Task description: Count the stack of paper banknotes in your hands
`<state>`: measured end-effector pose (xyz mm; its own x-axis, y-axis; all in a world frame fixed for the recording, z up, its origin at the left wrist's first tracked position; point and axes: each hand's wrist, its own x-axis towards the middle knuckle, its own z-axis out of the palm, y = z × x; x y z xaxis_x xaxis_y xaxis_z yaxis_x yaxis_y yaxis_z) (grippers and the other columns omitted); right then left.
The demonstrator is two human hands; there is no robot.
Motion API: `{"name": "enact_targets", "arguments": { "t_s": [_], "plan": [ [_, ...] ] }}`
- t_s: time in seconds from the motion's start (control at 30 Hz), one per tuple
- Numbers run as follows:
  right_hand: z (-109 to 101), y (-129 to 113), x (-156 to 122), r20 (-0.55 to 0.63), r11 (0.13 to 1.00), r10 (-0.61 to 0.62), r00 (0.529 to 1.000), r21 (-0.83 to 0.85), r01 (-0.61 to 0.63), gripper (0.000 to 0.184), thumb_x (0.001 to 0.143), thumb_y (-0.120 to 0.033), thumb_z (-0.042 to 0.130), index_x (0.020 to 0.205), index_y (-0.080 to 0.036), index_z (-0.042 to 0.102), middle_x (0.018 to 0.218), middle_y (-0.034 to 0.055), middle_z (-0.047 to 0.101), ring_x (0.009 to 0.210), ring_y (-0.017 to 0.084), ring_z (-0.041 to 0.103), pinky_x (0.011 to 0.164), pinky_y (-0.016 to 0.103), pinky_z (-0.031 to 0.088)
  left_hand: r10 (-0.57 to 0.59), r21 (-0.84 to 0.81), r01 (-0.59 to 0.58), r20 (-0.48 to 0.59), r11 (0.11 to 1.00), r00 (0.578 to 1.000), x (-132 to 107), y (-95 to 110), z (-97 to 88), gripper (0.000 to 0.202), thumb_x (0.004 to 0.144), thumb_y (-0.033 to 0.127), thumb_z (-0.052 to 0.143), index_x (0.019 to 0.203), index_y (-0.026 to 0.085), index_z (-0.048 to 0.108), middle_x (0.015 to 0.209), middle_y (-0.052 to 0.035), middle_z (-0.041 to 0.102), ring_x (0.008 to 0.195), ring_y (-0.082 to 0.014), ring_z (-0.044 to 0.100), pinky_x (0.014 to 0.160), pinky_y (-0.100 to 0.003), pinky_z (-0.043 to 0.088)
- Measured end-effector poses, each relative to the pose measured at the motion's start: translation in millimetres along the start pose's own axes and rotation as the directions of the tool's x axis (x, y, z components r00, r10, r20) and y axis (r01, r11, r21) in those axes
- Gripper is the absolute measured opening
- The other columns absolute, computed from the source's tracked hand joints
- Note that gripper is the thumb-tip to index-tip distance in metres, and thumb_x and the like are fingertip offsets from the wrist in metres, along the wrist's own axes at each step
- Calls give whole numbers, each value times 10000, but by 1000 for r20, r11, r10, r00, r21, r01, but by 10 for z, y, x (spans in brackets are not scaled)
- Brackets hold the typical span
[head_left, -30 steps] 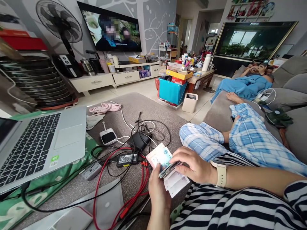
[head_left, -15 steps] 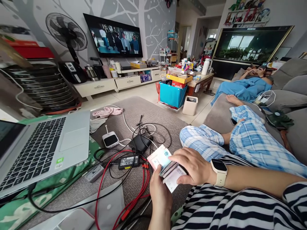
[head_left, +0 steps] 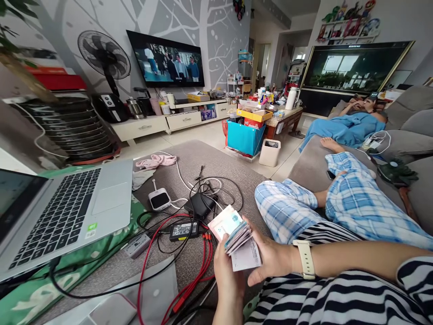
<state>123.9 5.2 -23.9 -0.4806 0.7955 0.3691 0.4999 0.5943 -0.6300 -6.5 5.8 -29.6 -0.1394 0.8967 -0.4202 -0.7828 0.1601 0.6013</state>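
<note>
A small open booklet (head_left: pixel 246 255) with printed pages is held between my hands above the couch. Its upper page is pale pink and blue with a round emblem; several middle pages stand fanned. My left hand (head_left: pixel 230 275) is closed on the booklet's lower left side, thumb against the pages. At the right side, my right hand (head_left: pixel 270 255) grips it with the fingers partly hidden behind, while the thumb sticks out below the lower page. A watch with a pale strap (head_left: pixel 305 259) is on the right wrist.
A laptop (head_left: pixel 84 203) lies at the left. Tangled cables, a black power adapter (head_left: pixel 184 230) and a white device with a dark screen (head_left: pixel 159 199) are in front. Crossed legs in plaid trousers (head_left: pixel 287 203) are at the right. Another person lies under a blue blanket (head_left: pixel 341 128) farther back.
My right hand has turned and slid from over the booklet's pages to its right side and behind it. The middle pages are more fanned. The view has shifted slightly.
</note>
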Motion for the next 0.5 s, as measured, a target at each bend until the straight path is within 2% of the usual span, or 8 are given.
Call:
{"name": "enact_targets", "arguments": {
  "t_s": [0.1, 0.17, 0.23, 0.3, 0.37, 0.5],
  "plan": [
    [-122, 49, -1, 167, 997, 11, 986, 80, -24, 1168, 626, -480, 769, 1493, -262, 18, 1527, 187, 204, 1350, 370, 296, 1031, 450, 364, -26, -47, 27, 19, 999, 999, 2, 2, 10, 414, 738, 386, 651, 1061, 128, 658, 1063, -134, 682, 961, -257, 651, 830, -362, 502],
    [-151, 121, 27, 274, 997, 20, 961, 68, -40, 1380, 492, -431, 848, 1487, -211, -82, 1538, 222, 107, 1383, 405, 196, 1100, 504, 288, -18, -71, 22, 51, 997, 999, 9, -3, 9, 408, 736, 365, 653, 1064, 123, 658, 1057, -135, 683, 958, -253, 651, 864, -370, 491],
    [-150, 178, 69, 334, 997, 55, 941, 38, -72, 1450, 446, -403, 860, 1475, -173, -135, 1534, 243, 65, 1401, 404, 129, 1128, 536, 218, -6, -74, 11, 69, 997, 998, 11, -8, 9, 382, 724, 304, 658, 1061, 126, 659, 1028, -126, 693, 928, -244, 659, 865, -369, 492],
    [-159, 187, 112, 325, 997, 58, 944, 27, -70, 1422, 471, -362, 848, 1472, -173, -144, 1531, 238, 67, 1410, 384, 104, 1139, 531, 182, -19, -70, 24, 68, 997, 997, 6, -5, 17, 379, 716, 274, 659, 1065, 127, 655, 994, -119, 700, 898, -242, 665, 847, -371, 501],
    [-203, 139, 150, 271, 999, -2, 963, 35, -8, 1371, 498, -323, 840, 1478, -189, -109, 1528, 225, 89, 1411, 370, 112, 1142, 511, 182, -47, -64, 50, 58, 997, 997, -5, 8, 38, 388, 719, 277, 657, 1074, 120, 650, 968, -120, 704, 895, -252, 668, 833, -378, 506],
    [-362, -43, 216, 102, 990, -136, 985, -8, 138, 1057, 637, -332, 772, 1468, -191, 135, 1500, 199, 208, 1395, 324, 210, 1128, 461, 233, -43, -60, 44, 11, 997, 999, -29, 52, 90, 385, 725, 257, 652, 1082, 112, 643, 950, -119, 704, 911, -254, 666, 828, -366, 507]
  ]
}}
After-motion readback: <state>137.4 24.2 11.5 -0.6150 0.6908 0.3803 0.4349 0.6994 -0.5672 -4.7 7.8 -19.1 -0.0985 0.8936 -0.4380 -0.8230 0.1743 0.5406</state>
